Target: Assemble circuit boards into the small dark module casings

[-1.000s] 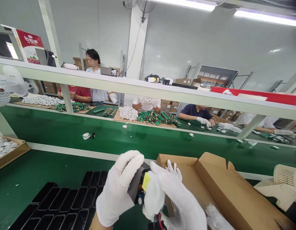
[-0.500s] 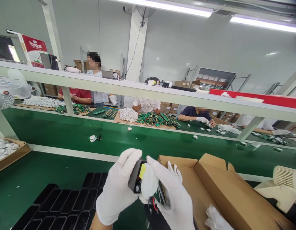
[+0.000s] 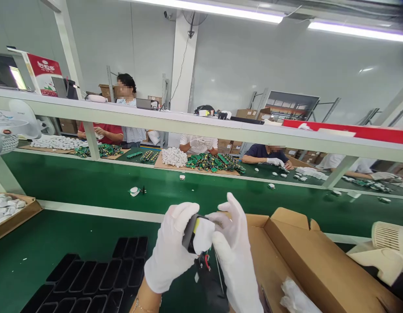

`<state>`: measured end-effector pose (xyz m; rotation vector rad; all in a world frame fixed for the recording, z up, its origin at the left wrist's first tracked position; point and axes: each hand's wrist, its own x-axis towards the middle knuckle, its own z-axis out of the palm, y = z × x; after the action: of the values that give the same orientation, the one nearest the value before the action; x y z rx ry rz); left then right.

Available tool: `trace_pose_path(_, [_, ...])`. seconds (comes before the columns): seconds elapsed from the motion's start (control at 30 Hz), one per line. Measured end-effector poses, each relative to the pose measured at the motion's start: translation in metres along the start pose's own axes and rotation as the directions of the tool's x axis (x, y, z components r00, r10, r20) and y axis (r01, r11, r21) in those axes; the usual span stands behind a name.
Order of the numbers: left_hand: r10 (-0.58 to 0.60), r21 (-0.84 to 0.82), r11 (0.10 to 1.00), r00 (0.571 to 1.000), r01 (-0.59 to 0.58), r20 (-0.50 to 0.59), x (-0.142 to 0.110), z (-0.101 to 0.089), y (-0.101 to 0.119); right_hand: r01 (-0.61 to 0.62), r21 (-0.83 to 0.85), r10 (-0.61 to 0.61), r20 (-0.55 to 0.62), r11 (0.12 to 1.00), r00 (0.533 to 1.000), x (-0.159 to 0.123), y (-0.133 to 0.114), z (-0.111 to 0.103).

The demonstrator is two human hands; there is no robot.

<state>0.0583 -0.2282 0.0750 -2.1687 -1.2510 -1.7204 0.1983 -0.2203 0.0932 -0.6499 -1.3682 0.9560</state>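
Both my hands wear white gloves and meet just above the near table edge. My left hand point(image 3: 170, 252) wraps around a small black part with a yellow label point(image 3: 190, 230). My right hand point(image 3: 232, 252) pinches the same part from the right, its upper fingers spread. A black cable with a red wire point(image 3: 208, 271) hangs below the part between my hands. A black compartment tray point(image 3: 90, 278) lies on the green mat to the lower left.
An open cardboard box point(image 3: 305, 252) stands right of my hands, with crumpled white plastic point(image 3: 294, 298) in it. A carton of white parts point(image 3: 8, 206) sits at far left. Loose parts ride the green conveyor belt point(image 3: 188, 187). Several people work across it. A small fan point(image 3: 388, 243) is at right.
My hands have risen slightly and shifted right with the part. My right fingers have spread upward, and more of the dangling cable shows below.
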Motion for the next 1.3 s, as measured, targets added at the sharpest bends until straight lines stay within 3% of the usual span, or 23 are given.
trace_pose_path(0.07, [-0.029, -0.053, 0.998, 1.000, 0.029, -0.007, 0.000, 0.003, 0.001, -0.014, 0.016, 0.012, 0.089, 1.000, 0.996, 0.003, 0.007, -0.003])
trace_pose_path(0.13, [-0.045, -0.071, 0.997, 0.999, 0.043, -0.018, 0.000, 0.004, 0.004, -0.047, -0.006, 0.047, 0.269, 0.999, 0.962, 0.006, 0.011, -0.005])
trace_pose_path(0.2, [-0.040, -0.065, 0.997, 0.999, 0.039, -0.013, 0.001, 0.004, 0.006, -0.078, -0.065, 0.096, 0.344, 0.995, 0.934, 0.008, 0.012, -0.005])
trace_pose_path(0.37, [0.009, -0.099, 0.995, 0.997, -0.002, 0.078, 0.001, 0.003, 0.001, -0.115, -0.145, 0.151, 0.275, 0.983, 0.950, 0.015, 0.011, 0.000])
trace_pose_path(0.4, [-0.006, -0.160, 0.987, 0.996, 0.020, 0.091, 0.000, 0.003, -0.001, -0.129, -0.172, 0.170, 0.249, 0.977, 0.953, 0.016, 0.011, -0.001])
trace_pose_path(0.47, [-0.148, -0.370, 0.913, 0.984, 0.174, 0.097, -0.001, 0.003, -0.002, -0.157, -0.207, 0.200, 0.206, 0.966, 0.958, 0.017, 0.012, -0.006])
trace_pose_path(0.5, [-0.276, -0.512, 0.808, 0.955, 0.290, 0.105, 0.000, 0.003, -0.001, -0.173, -0.204, 0.213, 0.193, 0.964, 0.958, 0.017, 0.014, -0.010])
trace_pose_path(0.53, [-0.419, -0.657, 0.638, 0.897, 0.401, 0.141, 0.001, 0.003, 0.000, -0.192, -0.189, 0.226, 0.179, 0.963, 0.958, 0.017, 0.016, -0.013])
trace_pose_path(0.57, [-0.545, -0.771, 0.420, 0.812, 0.478, 0.206, 0.003, 0.003, 0.002, -0.204, -0.164, 0.231, 0.162, 0.965, 0.959, 0.017, 0.018, -0.017])
trace_pose_path(0.63, [-0.699, -0.874, 0.001, 0.626, 0.485, 0.346, 0.009, 0.003, 0.005, -0.204, -0.112, 0.215, 0.098, 0.972, 0.972, 0.018, 0.021, -0.022])
trace_pose_path(0.67, [-0.734, -0.880, -0.156, 0.544, 0.448, 0.407, 0.013, 0.003, 0.006, -0.193, -0.094, 0.199, 0.058, 0.977, 0.978, 0.017, 0.021, -0.024])
trace_pose_path(0.73, [-0.750, -0.851, -0.374, 0.420, 0.369, 0.512, 0.019, 0.004, 0.007, -0.165, -0.083, 0.166, -0.003, 0.983, 0.986, 0.017, 0.019, -0.025])
trace_pose_path(0.8, [-0.736, -0.815, -0.491, 0.354, 0.306, 0.576, 0.023, 0.006, 0.007, -0.156, -0.087, 0.155, -0.021, 0.984, 0.988, 0.016, 0.015, -0.023])
trace_pose_path(0.87, [-0.724, -0.794, -0.540, 0.327, 0.280, 0.608, 0.024, 0.008, 0.008, -0.147, -0.096, 0.147, -0.013, 0.984, 0.989, 0.015, 0.012, -0.022])
trace_pose_path(1.1, [-0.711, -0.774, -0.574, 0.306, 0.268, 0.633, 0.024, 0.012, 0.011, -0.132, -0.144, 0.128, -0.035, 0.981, 0.991, 0.015, 0.011, -0.021])
trace_pose_path(1.3, [-0.736, -0.798, -0.503, 0.321, 0.332, 0.597, 0.022, 0.014, 0.008, -0.149, -0.091, 0.140, -0.100, 0.985, 0.985, 0.014, 0.009, -0.023])
